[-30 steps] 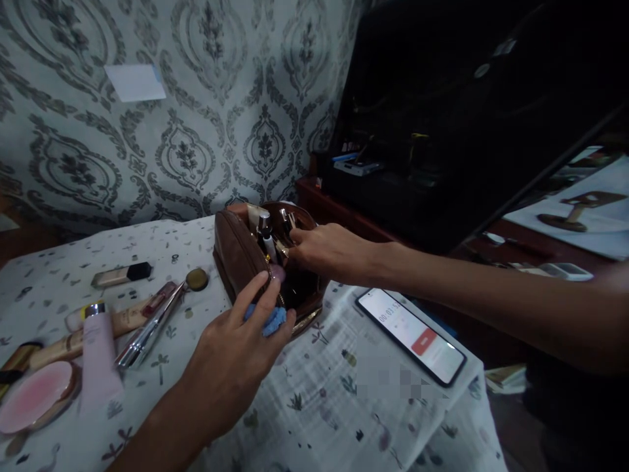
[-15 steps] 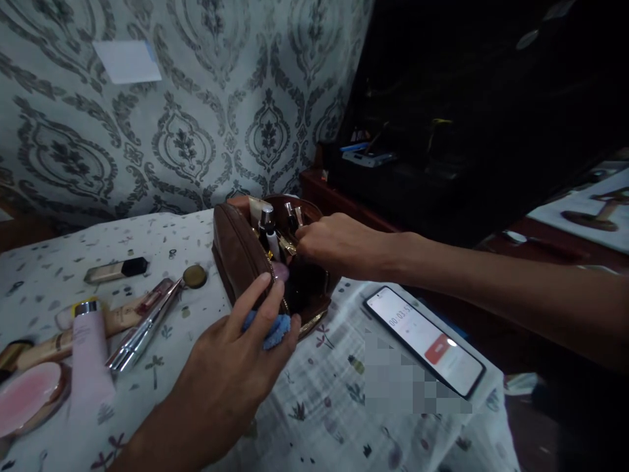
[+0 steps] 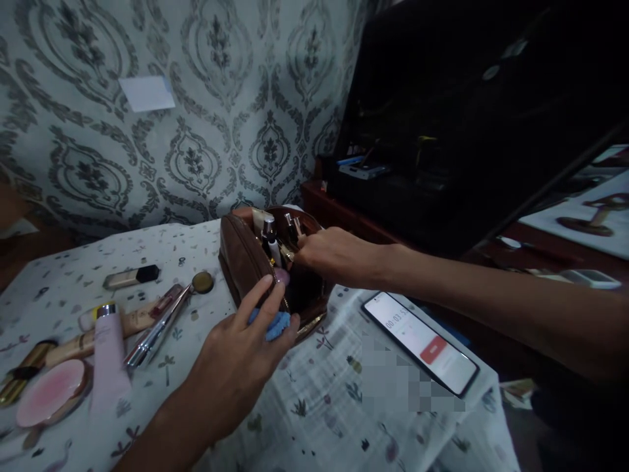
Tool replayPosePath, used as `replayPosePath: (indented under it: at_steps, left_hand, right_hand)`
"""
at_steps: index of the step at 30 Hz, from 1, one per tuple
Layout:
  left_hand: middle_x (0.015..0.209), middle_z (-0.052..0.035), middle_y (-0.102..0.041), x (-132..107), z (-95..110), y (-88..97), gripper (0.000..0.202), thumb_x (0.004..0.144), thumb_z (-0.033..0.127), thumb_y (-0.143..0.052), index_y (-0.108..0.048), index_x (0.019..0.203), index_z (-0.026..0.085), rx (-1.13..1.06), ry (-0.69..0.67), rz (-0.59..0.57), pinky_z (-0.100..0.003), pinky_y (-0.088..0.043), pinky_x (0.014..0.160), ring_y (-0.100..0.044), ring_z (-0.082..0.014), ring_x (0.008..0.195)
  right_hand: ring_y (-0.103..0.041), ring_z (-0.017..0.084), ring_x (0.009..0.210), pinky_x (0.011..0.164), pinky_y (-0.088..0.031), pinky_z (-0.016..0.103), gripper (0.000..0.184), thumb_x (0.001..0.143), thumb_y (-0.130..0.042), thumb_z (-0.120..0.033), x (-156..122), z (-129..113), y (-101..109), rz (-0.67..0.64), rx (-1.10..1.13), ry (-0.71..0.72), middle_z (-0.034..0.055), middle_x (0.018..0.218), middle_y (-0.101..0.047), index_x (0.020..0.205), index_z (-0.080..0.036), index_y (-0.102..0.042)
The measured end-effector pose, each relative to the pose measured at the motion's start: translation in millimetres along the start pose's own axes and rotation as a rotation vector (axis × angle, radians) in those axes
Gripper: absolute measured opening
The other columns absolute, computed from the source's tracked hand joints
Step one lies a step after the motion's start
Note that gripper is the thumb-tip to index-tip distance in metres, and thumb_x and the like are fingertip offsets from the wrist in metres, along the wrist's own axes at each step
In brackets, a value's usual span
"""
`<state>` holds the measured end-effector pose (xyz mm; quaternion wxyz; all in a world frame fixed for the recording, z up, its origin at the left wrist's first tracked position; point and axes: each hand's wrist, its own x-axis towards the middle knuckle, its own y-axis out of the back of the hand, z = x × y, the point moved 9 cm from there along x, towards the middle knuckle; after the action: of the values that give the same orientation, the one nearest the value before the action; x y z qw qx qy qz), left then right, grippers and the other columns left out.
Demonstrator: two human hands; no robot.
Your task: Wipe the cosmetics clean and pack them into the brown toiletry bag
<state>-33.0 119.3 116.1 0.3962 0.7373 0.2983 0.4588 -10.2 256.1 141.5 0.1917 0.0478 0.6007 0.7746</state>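
Note:
A brown makeup bag [image 3: 243,259] stands unzipped on the cloth, with a silver-capped bottle [image 3: 268,231], slim tubes [image 3: 293,226] and a pinkish round item [image 3: 282,275] inside. My left hand [image 3: 246,357] holds the bag's near zippered edge, index and middle fingertips on the rim. A fluffy blue item [image 3: 276,324] shows beneath those fingers; whether they grip it too is unclear. My right hand [image 3: 327,255] reaches over the bag's right side with curled fingers at the opening. Its fingertips are hidden, and I cannot make out what they hold.
Left on the patterned cloth [image 3: 334,400] lie a pink tube [image 3: 109,347], a pink round compact [image 3: 52,392], a silver-handled brush [image 3: 157,328] and a black-capped bottle [image 3: 130,278]. A phone [image 3: 417,341] showing a timer lies right of the bag. A dark screen [image 3: 442,131] stands behind.
The camera view has shifted slightly, so the scene sits a little lower and the left-hand items further right. Both hands stay in about the same place at the bag.

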Motion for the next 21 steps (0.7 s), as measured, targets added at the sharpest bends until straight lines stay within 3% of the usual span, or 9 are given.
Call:
replayPosePath:
  at_steps: [5,10,16,19,21]
  left_hand:
    - [0.152,-0.0158,-0.045,1,0,2.9,0.064,0.071,-0.007,-0.05,-0.059,0.126,0.024,0.022,0.0,-0.003,-0.028,-0.058,0.059,-0.039,-0.0372,0.142]
    - [0.15,-0.0181,-0.046,-1,0,15.0,0.06,0.071,-0.008,-0.045,-0.064,0.12,0.022,0.007,-0.052,0.029,-0.029,-0.059,0.059,-0.043,-0.0377,0.139]
    - [0.151,-0.0177,-0.045,-8,-3,15.5,0.044,0.082,-0.002,-0.041,-0.068,0.11,0.02,0.007,-0.044,0.03,-0.028,-0.057,0.057,-0.039,-0.0371,0.142]
    - [0.151,-0.0162,-0.046,-9,-2,14.8,0.042,0.086,-0.001,-0.04,-0.068,0.11,0.02,-0.014,-0.037,0.054,-0.032,-0.06,0.068,-0.039,-0.0358,0.142]
    - [0.149,-0.0163,-0.047,-9,-2,15.7,0.039,0.089,0.0,-0.041,-0.069,0.107,0.019,-0.033,-0.038,0.076,-0.038,-0.06,0.079,-0.039,-0.0352,0.142]
  right_hand:
    - [-0.067,0.017,0.079,0.054,-0.03,0.025,0.025,0.092,-0.048,-0.007,-13,-3,12,0.01,0.032,-0.009,0.0111,0.098,-0.071,0.099,-0.013,-0.071]
    - [-0.061,0.014,0.073,0.055,-0.03,0.026,0.023,0.092,-0.048,-0.007,-44,-14,21,0.218,0.094,-0.018,0.0094,0.101,-0.066,0.101,-0.014,-0.068]
    - [-0.051,0.01,0.057,0.053,-0.034,0.023,0.028,0.1,-0.04,-0.013,-86,-64,-14,0.546,0.371,0.098,0.0019,0.074,-0.063,0.082,-0.015,-0.061]
    - [-0.053,0.01,0.056,0.054,-0.039,0.022,0.031,0.103,-0.041,-0.022,-94,-76,-28,0.676,0.465,0.089,0.0006,0.068,-0.06,0.079,-0.016,-0.06]
    - [-0.06,0.011,0.064,0.057,-0.046,0.022,0.028,0.102,-0.041,-0.022,-96,-72,-28,0.776,0.502,0.02,0.0034,0.076,-0.064,0.084,-0.015,-0.061]
